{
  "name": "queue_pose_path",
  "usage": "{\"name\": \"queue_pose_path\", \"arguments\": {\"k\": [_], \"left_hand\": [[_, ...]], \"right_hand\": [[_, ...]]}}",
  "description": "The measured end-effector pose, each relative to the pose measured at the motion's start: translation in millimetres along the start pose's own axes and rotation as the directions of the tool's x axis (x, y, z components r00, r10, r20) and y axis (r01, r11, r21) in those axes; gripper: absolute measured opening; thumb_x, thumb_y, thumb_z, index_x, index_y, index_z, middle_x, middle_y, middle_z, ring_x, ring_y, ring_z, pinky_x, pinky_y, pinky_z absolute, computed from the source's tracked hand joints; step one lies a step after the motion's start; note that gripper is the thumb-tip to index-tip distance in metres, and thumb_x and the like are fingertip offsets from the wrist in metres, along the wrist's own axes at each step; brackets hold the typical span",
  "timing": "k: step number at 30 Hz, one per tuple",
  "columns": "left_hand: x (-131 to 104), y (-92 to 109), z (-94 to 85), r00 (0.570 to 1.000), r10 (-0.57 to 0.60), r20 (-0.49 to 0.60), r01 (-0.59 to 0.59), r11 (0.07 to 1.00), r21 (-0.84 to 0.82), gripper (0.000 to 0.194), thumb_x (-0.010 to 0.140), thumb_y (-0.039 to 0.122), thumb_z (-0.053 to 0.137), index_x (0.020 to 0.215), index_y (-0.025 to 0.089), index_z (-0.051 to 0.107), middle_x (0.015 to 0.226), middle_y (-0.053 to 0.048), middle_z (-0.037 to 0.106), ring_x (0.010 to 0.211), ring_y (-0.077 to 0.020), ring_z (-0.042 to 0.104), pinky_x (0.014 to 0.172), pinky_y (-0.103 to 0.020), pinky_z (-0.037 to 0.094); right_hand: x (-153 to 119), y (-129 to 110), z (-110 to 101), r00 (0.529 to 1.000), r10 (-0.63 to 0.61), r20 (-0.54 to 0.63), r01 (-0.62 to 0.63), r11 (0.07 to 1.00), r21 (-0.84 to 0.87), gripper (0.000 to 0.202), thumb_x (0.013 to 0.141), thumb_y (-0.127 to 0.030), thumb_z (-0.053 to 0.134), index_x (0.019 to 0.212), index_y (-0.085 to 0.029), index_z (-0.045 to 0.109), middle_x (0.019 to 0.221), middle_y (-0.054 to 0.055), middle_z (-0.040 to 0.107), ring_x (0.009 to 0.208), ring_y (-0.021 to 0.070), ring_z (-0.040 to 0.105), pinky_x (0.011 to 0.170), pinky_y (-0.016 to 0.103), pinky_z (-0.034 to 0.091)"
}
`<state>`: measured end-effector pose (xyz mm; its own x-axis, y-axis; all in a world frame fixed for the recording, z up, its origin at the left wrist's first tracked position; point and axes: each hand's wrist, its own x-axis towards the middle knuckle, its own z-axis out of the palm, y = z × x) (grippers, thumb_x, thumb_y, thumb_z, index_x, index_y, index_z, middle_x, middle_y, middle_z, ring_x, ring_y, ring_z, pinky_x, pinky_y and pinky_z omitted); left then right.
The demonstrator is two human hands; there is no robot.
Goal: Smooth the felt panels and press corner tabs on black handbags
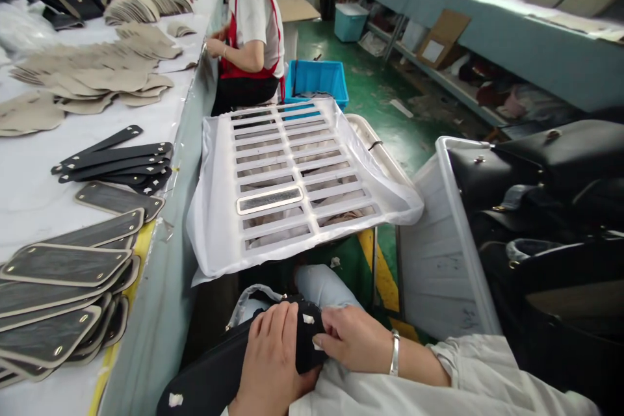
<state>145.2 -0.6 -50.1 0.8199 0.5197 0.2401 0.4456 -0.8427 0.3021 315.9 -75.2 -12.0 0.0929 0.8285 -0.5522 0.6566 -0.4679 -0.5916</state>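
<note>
A long black leather-like piece (207, 370) with a rounded end and small white patches lies across my lap. My left hand (273, 354) grips it from above, fingers together over its top and thumb along the near side. My right hand (353, 338) is closed on its far right end, thumb and fingers pinching the edge beside a white patch. What lies beneath my fingers is hidden. A clear plastic-wrapped part (251, 299) shows just behind the piece. In front of my hands stands a white slatted rack (292, 169), with one dark, pale-edged panel (270, 199) on it.
At left, the table (190, 123) holds dark pale-edged panels (68, 264), black straps (117, 159) and beige pieces (97, 75). A white bin (439, 260) of black bags (560, 208) stands right. Beyond the rack are a blue crate (322, 78) and a seated co-worker (251, 26).
</note>
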Motion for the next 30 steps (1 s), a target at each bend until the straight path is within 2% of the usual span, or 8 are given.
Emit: {"name": "queue_pose_path", "arguments": {"k": [6, 10, 13, 16, 18, 21, 24, 30], "left_hand": [[9, 3, -2.9, 0.992, -0.051, 0.113, 0.060, 0.995, -0.079, 0.054, 0.061, 0.031, 0.063, 0.110, 0.010, 0.054, 0.104, -0.012, 0.062, 0.096, -0.0285, 0.055, 0.087, -0.041, 0.040], [11, 3, -6.0, 0.989, -0.064, 0.134, 0.076, 0.993, -0.087, 0.051, 0.062, 0.029, 0.060, 0.110, 0.011, 0.053, 0.102, -0.012, 0.061, 0.094, -0.0289, 0.056, 0.086, -0.042, 0.041], [9, 2, -5.6, 0.985, -0.055, 0.163, 0.074, 0.991, -0.111, 0.054, 0.060, 0.027, 0.059, 0.111, 0.012, 0.051, 0.104, -0.012, 0.061, 0.097, -0.0299, 0.055, 0.086, -0.043, 0.042], [4, -3, -3.3, 0.983, -0.035, 0.183, 0.059, 0.990, -0.129, 0.053, 0.061, 0.023, 0.055, 0.113, 0.014, 0.048, 0.106, -0.013, 0.061, 0.100, -0.0294, 0.056, 0.087, -0.043, 0.043], [-1, -6, -2.2, 0.989, -0.006, 0.150, 0.023, 0.993, -0.113, 0.054, 0.063, 0.021, 0.053, 0.116, 0.014, 0.046, 0.108, -0.014, 0.061, 0.101, -0.0289, 0.056, 0.088, -0.043, 0.043], [-6, -11, -3.8, 0.993, 0.034, 0.109, -0.024, 0.995, -0.095, 0.068, 0.059, 0.022, 0.055, 0.125, 0.010, 0.039, 0.115, -0.016, 0.059, 0.104, -0.0295, 0.056, 0.090, -0.044, 0.043], [-8, -14, -8.4, 0.990, 0.043, 0.133, -0.031, 0.996, -0.088, 0.075, 0.057, 0.023, 0.059, 0.127, 0.009, 0.037, 0.118, -0.017, 0.058, 0.105, -0.0297, 0.056, 0.091, -0.044, 0.044], [-3, -14, -11.7, 0.994, 0.041, 0.106, -0.035, 0.998, -0.056, 0.065, 0.060, 0.030, 0.064, 0.118, 0.008, 0.045, 0.108, -0.017, 0.061, 0.099, -0.0300, 0.058, 0.085, -0.042, 0.047]], "right_hand": [[2, 0, 2, 0.999, 0.033, -0.019, -0.033, 0.999, -0.031, 0.023, 0.082, -0.035, 0.049, 0.069, -0.018, 0.056, 0.063, 0.002, 0.062, 0.057, 0.0114, 0.050, 0.050, 0.023, 0.027], [3, -1, 7, 0.997, 0.014, -0.076, -0.019, 0.998, -0.062, 0.024, 0.082, -0.033, 0.048, 0.065, -0.018, 0.054, 0.061, 0.002, 0.061, 0.056, 0.0118, 0.049, 0.050, 0.025, 0.025], [2, -11, 11, 0.987, -0.126, -0.104, 0.121, 0.991, -0.052, 0.022, 0.081, -0.027, 0.048, 0.061, -0.018, 0.050, 0.059, 0.001, 0.059, 0.053, 0.0108, 0.047, 0.051, 0.026, 0.024], [-1, -23, 15, 0.949, -0.295, -0.114, 0.294, 0.956, -0.021, 0.023, 0.080, -0.027, 0.050, 0.058, -0.019, 0.046, 0.056, 0.000, 0.054, 0.051, 0.0104, 0.044, 0.049, 0.026, 0.023], [-2, -28, 17, 0.923, -0.367, -0.117, 0.369, 0.929, -0.005, 0.025, 0.080, -0.028, 0.050, 0.057, -0.020, 0.043, 0.055, -0.001, 0.052, 0.051, 0.0106, 0.043, 0.049, 0.026, 0.023], [-3, -25, 17, 0.892, -0.429, -0.143, 0.435, 0.900, 0.016, 0.026, 0.082, -0.029, 0.047, 0.059, -0.020, 0.039, 0.056, -0.001, 0.051, 0.052, 0.0107, 0.043, 0.051, 0.025, 0.024], [-2, -9, 15, 0.904, -0.382, -0.193, 0.395, 0.918, 0.028, 0.027, 0.085, -0.030, 0.043, 0.061, -0.020, 0.037, 0.057, -0.001, 0.050, 0.054, 0.0107, 0.043, 0.053, 0.025, 0.026], [2, 18, 21, 0.976, -0.142, -0.167, 0.149, 0.988, 0.031, 0.028, 0.088, -0.034, 0.039, 0.063, -0.020, 0.038, 0.060, -0.001, 0.049, 0.056, 0.0112, 0.044, 0.054, 0.025, 0.027]]}}
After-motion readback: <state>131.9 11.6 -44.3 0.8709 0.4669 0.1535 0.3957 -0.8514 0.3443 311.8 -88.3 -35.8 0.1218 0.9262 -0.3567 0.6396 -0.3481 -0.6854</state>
